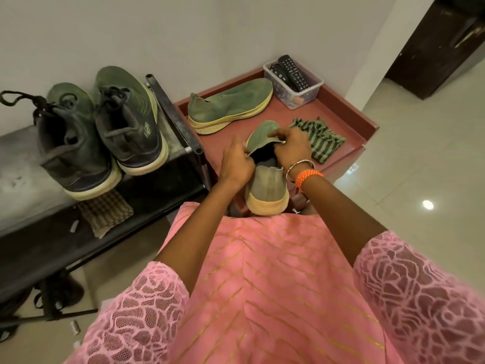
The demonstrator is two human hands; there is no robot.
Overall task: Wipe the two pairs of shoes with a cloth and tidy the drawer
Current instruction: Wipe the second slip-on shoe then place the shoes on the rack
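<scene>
We hold the slip-on shoe (266,190) at the tabletop (338,114) edge, heel toward us, toe at twelve o'clock; left hand (236,164) and right hand (291,147) pinch its insole (262,137); striped cloth (319,139) lies at three o'clock.

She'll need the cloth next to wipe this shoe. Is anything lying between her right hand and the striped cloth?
Nothing visible does. The striped cloth lies on bare red tabletop just beyond the right hand, which pinches the held shoe.

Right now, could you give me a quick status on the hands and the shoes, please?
Both hands, left and right, pinching insole at held shoe. Its mate on red tray. Cloth idle beside. Nothing blocking.
</scene>
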